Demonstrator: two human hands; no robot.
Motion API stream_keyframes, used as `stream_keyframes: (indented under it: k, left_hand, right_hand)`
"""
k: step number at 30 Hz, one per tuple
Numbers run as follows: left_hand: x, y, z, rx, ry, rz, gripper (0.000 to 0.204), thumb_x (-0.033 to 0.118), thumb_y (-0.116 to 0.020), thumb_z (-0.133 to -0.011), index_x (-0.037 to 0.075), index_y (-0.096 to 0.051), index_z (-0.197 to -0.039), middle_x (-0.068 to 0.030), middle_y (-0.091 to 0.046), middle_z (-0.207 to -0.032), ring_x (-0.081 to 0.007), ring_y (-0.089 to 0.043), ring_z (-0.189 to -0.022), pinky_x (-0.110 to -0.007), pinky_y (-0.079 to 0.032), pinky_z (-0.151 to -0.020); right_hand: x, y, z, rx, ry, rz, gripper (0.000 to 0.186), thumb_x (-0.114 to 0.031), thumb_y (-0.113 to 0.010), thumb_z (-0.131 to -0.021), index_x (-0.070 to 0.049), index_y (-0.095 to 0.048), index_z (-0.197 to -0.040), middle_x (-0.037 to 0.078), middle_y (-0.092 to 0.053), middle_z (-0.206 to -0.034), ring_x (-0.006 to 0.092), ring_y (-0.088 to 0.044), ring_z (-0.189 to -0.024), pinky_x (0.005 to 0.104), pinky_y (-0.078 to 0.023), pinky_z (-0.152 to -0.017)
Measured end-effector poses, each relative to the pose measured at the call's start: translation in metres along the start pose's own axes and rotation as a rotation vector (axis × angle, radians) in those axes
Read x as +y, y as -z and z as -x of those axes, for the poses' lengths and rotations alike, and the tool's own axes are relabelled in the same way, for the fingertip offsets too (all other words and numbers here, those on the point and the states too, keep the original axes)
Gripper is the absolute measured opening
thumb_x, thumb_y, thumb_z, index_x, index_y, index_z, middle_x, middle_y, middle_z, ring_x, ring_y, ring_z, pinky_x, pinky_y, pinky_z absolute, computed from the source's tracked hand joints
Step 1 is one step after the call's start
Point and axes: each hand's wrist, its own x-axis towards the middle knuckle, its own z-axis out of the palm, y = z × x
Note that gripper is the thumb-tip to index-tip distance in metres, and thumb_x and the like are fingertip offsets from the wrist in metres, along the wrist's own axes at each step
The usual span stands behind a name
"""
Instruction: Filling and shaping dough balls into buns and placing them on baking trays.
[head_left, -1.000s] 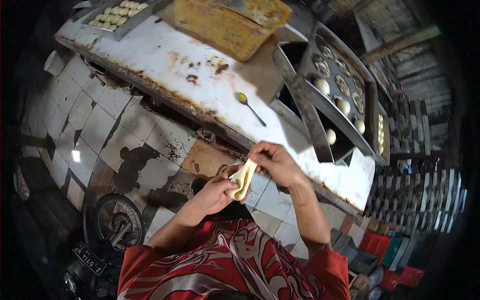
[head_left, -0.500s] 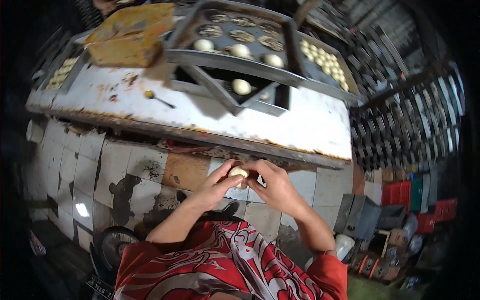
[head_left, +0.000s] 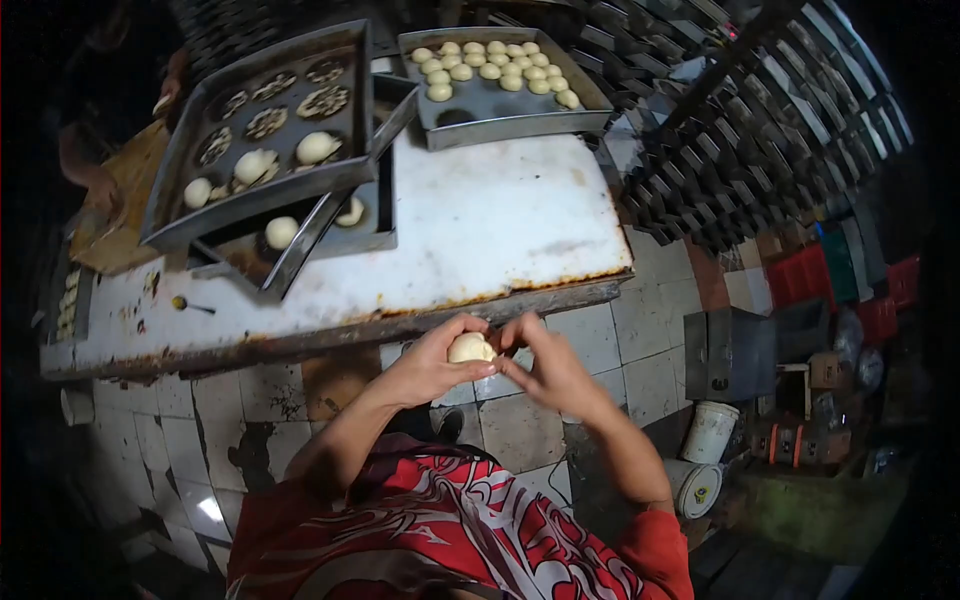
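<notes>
A pale dough ball [head_left: 466, 349] rests in my left hand [head_left: 432, 362], which cups it between thumb and fingers just off the table's front edge. My right hand [head_left: 545, 366] pinches the ball's right side, where the dough looks ragged; its fingertips are partly hidden. Ahead to the left, a deep metal tray [head_left: 232, 134] holds several round patches of dark-flecked filling and three dough balls along its near side. It sits on other trays, set crosswise, in which a dough ball [head_left: 282, 233] and part of another show.
A second tray [head_left: 470, 131] with many dough balls lies at the far side of the white table [head_left: 480, 230]. A small spoon [head_left: 193, 304] is near the left front edge. Beside a yellowish box [head_left: 130, 205], another person's hand [head_left: 100, 188] shows. Buckets [head_left: 711, 432] stand right.
My view has swung to the right, so the table and trays appear farther left. More of the dough ball shows between my hands, and its right side now looks ragged.
</notes>
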Motion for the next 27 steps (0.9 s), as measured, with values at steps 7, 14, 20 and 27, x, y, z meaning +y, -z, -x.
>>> stream_keyframes:
  k: [7,14,20,27]
  left_hand:
    - [0.025,0.043,-0.156,0.23,-0.362,-1.435,0.062,0.022,-0.071,-0.074,0.003,-0.041,-0.124,-0.0178,-0.046,-0.126,-0.0318,-0.043,-0.119,-0.04,-0.035,-0.098]
    - [0.073,0.095,-0.164,0.566,-0.665,-0.749,0.055,0.014,-0.068,-0.078,0.001,-0.043,-0.125,-0.0186,-0.048,-0.123,-0.0338,-0.047,-0.114,-0.037,-0.039,-0.096]
    - [0.11,0.102,-0.243,0.671,-0.695,-0.716,0.032,0.011,-0.063,-0.082,0.001,-0.054,-0.11,-0.0159,-0.057,-0.11,-0.029,-0.053,-0.107,-0.034,-0.039,-0.093]
    - [0.19,0.168,-0.423,1.304,-0.218,-0.753,0.039,0.03,-0.058,-0.081,0.006,-0.055,-0.112,-0.0172,-0.053,-0.115,-0.0332,-0.047,-0.111,-0.044,-0.038,-0.091]
  right_hand:
    - [0.137,0.06,-0.138,0.334,-0.228,0.035,0.011,-0.006,-0.054,-0.086,0.002,-0.057,-0.093,0.012,-0.063,-0.093,0.0176,-0.061,-0.086,0.0289,-0.048,-0.078]
    - [0.101,0.002,-0.159,-0.24,0.118,0.433,0.024,-0.01,-0.065,-0.068,-0.003,-0.061,-0.09,0.014,-0.06,-0.093,0.0297,-0.056,-0.091,0.0358,-0.045,-0.082]
    - [0.143,0.041,-0.19,0.29,0.089,0.605,0.008,-0.008,-0.059,-0.066,-0.009,-0.058,-0.074,0.006,-0.059,-0.091,0.0279,-0.051,-0.078,0.0398,-0.039,-0.066]
    - [0.175,0.041,-0.163,-0.175,0.495,0.363,0.015,-0.025,-0.062,-0.075,-0.013,-0.063,-0.083,0.002,-0.057,-0.094,0.02,-0.05,-0.093,0.036,-0.039,-0.081]
